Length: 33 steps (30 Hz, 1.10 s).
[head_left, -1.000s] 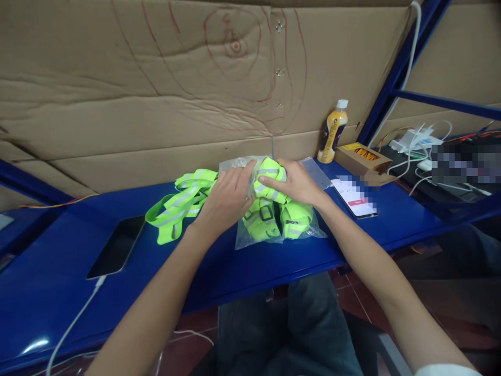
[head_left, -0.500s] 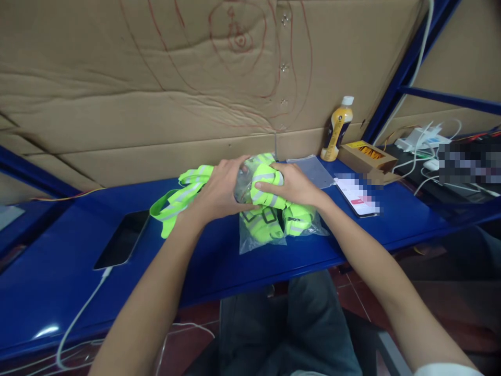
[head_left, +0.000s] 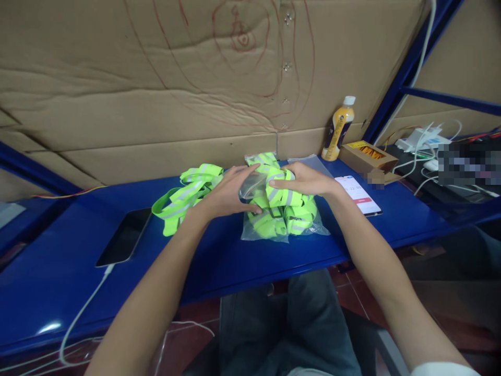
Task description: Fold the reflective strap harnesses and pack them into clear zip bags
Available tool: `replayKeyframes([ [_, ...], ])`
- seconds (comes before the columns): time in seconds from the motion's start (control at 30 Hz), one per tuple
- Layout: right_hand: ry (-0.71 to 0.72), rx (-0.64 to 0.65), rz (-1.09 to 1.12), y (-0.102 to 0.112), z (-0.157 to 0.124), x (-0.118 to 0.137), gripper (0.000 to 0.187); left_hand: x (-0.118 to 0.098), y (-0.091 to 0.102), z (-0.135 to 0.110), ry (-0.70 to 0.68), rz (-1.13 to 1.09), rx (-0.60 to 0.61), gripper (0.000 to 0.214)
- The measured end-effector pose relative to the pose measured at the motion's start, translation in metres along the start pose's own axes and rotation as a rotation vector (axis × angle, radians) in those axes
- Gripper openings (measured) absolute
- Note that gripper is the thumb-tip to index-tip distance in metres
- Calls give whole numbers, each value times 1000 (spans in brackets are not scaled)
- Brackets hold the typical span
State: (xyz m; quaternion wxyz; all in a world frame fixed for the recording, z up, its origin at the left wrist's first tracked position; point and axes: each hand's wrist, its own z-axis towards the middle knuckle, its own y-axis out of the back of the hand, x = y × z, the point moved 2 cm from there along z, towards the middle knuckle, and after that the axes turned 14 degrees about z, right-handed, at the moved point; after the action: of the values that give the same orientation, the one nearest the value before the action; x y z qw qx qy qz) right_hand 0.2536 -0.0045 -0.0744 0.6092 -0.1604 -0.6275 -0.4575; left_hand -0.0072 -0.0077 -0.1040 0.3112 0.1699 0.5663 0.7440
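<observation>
My left hand (head_left: 225, 194) holds a clear plastic bag (head_left: 250, 187), thumb and fingers spread around its mouth. My right hand (head_left: 309, 179) grips a folded neon-yellow reflective strap (head_left: 282, 192) beside the bag's mouth; whether its end is inside the bag I cannot tell. Underneath and in front lie bagged neon-yellow straps (head_left: 270, 225), one showing a dark buckle. Another bagged strap (head_left: 301, 218) sits to their right, and one more bagged strap (head_left: 261, 159) lies behind my hands. Left of my left hand is a loose heap of reflective strap (head_left: 183, 196).
A dark phone (head_left: 124, 237) with a white cable lies left on the blue table (head_left: 235, 266). To the right are a lit phone (head_left: 358, 196), a flat clear bag (head_left: 318, 166), a yellow drink bottle (head_left: 338, 128) and an open carton (head_left: 370, 156). Cardboard (head_left: 176, 120) walls the back.
The folded strap in my right hand has moved slightly right and down. My left hand has opened wider, and the bag's mouth lies flatter between its thumb and fingers.
</observation>
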Motion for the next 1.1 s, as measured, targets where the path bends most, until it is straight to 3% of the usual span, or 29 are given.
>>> replayKeyframes([
  [0.17, -11, 46, 7, -3, 0, -1, 45, -7, -3, 1, -18, 28, -91, 111],
  [0.37, -14, 98, 24, -3, -4, 7, 50, -12, 3, 2, -17, 62, -84, 91],
  [0.53, 8, 141, 80, -10, -7, 17, 51, -19, 4, 2, -135, 190, -194, 62],
  [0.67, -58, 58, 158, -11, -8, 17, 55, -35, 4, -2, -248, 352, -285, 57],
  [0.83, -133, -134, 91, -8, -8, 14, 57, -43, 6, -4, -225, 457, -309, 57],
  [1.1, -217, -226, 41, 2, -7, 3, 68, -42, 5, -2, -259, 503, -332, 55],
])
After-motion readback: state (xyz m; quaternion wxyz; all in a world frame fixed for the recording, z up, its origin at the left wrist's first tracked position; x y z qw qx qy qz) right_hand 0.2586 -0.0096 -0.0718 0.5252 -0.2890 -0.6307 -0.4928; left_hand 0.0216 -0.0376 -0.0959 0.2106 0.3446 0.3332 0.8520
